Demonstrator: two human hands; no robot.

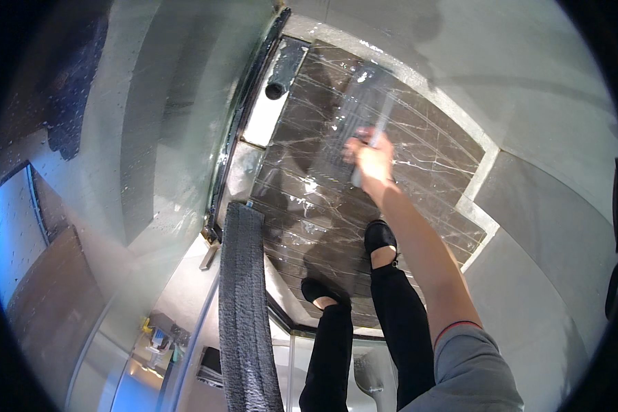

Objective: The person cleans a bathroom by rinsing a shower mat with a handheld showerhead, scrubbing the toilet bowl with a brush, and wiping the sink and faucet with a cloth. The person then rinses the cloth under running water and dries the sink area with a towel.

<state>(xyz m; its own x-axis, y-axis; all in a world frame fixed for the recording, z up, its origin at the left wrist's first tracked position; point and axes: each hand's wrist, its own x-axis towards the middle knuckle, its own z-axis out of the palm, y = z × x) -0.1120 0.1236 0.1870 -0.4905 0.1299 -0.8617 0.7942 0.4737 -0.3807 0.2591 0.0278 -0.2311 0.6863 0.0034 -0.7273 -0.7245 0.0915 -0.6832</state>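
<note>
My right hand [373,152] reaches down over the wet floor, its fingers closed around a long pale bar-like tool [386,113]. Motion smears the tool, so its exact kind does not show. Beside it, on the left, lies a streaked grey blur over the floor; I cannot tell whether that is part of the tool or water. Below the hand, the dark brown marble floor [426,178] has white veins, thin grooves and wet shine. Nothing of my left hand shows.
My black shoes [380,237] stand on the floor below the hand. A dark grey towel [244,309] hangs at the lower left, by a wet glass panel [178,117] with a black edge. Grey walls [529,62] and a pale ledge [487,161] border the right. A black cylinder [275,90] sits in the upper-left corner.
</note>
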